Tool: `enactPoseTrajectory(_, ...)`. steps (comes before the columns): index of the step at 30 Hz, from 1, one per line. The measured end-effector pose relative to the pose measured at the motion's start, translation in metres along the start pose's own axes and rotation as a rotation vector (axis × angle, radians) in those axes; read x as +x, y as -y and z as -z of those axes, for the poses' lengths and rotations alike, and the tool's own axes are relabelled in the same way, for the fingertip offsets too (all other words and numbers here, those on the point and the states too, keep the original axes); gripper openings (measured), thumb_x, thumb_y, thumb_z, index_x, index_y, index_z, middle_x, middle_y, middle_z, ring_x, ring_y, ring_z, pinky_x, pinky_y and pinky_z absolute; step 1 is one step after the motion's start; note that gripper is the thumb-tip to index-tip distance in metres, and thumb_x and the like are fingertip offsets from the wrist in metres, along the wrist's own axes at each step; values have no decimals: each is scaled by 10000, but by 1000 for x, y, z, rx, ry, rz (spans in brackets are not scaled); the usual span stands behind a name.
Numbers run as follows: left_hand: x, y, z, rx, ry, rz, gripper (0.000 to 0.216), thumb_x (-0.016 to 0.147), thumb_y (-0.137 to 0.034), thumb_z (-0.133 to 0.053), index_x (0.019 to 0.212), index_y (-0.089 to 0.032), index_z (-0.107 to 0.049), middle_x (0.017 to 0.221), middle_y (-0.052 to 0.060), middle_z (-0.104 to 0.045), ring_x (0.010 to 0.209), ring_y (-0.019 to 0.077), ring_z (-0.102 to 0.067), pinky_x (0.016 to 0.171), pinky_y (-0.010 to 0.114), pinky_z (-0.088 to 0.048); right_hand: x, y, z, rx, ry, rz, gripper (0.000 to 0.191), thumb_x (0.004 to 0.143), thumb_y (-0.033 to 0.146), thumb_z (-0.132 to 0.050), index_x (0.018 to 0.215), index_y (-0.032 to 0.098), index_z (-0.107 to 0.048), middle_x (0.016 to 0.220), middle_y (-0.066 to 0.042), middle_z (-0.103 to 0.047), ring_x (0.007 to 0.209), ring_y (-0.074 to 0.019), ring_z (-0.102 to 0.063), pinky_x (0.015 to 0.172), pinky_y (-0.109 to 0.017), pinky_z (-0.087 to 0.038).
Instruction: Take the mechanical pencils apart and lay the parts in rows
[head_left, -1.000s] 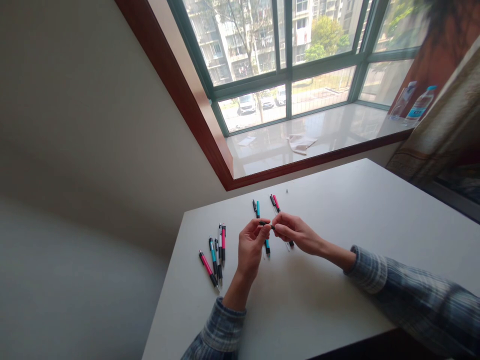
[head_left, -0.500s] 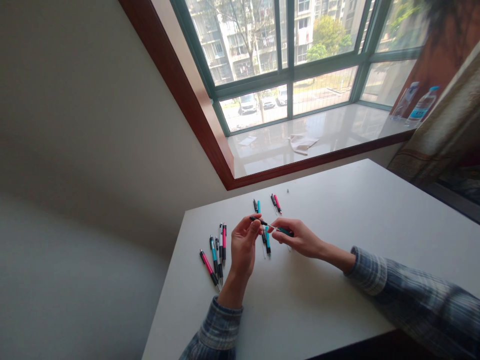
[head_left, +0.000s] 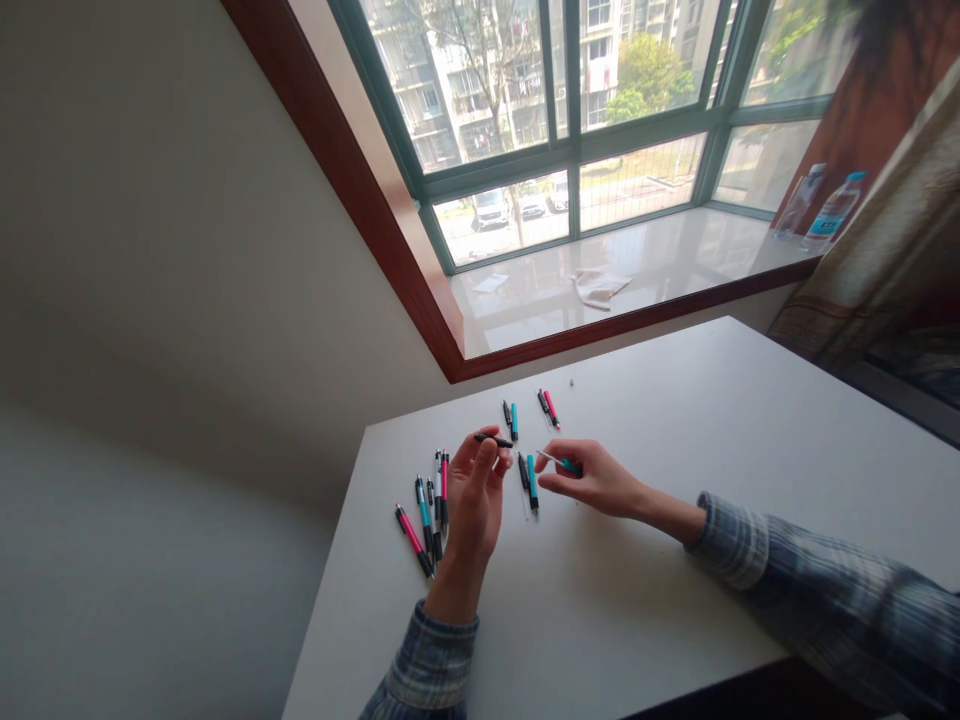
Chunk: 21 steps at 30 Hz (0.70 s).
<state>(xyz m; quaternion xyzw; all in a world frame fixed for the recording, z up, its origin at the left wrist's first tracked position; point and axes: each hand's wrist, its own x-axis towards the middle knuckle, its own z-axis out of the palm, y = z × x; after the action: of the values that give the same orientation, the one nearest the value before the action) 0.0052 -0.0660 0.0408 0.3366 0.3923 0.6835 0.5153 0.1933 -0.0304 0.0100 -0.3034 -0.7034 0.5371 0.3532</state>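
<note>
Pens (head_left: 424,507) beside left hand (head_left: 478,490), pen parts (head_left: 532,484) near right hand (head_left: 589,477), windowsill bottles (head_left: 831,218)

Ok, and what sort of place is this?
Probably a room in a home, perhaps an apartment: a white table stands by a large window with a deep sill, a curtain hangs to the right, and multi-storey buildings show outside.

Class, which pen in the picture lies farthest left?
The pink pen at the left group's outer edge; the other pink pen there lies beside the left hand.
</note>
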Motion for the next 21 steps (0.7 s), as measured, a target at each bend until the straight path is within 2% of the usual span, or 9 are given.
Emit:
enactPoseTrajectory(4, 0, 5, -1, 227, -9, -20, 286, 802, -405, -847, 985, -190, -800, 818, 12, -681, 690, 93, -561, 707, 223, -492, 1, 0, 1, 52, -93, -4, 357, 870, 516, -755, 951, 174, -696, 599, 73, -408, 562, -98, -346, 541, -232, -311)
enactPoseTrajectory(7, -4, 9, -3, 482, 80, -54, 285, 829, -394, -819, 1016, -180, -799, 812, 39, -721, 738, 149, -625, 708, 255, -509, 2, 2, 1, 96, -150, 0, 425, 858, 579, -743, 971, 173, -682, 636, 54, -465, 567, -102, -371, 524, -232, -328)
enactPoseTrajectory(10, -7, 9, -5, 628, 158, -91, 296, 837, -391, -807, 1051, -187, -795, 818, 51, -740, 773, 191, -674, 731, 288, -533, 3, 4, 1, 81, -186, 10, 473, 859, 622, -719, 972, 163, -702, 675, 25, -530, 582, -108, -411, 523, -237, -359)
enactPoseTrajectory(15, -7, 9, -5, 670, 164, -121, 330, 847, -396, -800, 1109, -197, -779, 810, 41, -729, 753, 186, -678, 728, 292, -549, 3, 3, 3, -11, -174, 32, 425, 880, 577, -723, 893, 152, -748, 736, -12, -614, 633, -118, -466, 576, -247, -391)
enactPoseTrajectory(21, -6, 9, -4, 631, 151, -106, 404, 809, -399, -838, 1150, -194, -771, 924, 79, -769, 842, 229, -731, 769, 331, -586, 3, 3, 4, -23, -165, 25, 371, 868, 523, -751, 915, 155, -756, 714, 7, -608, 594, -103, -448, 553, -237, -376)
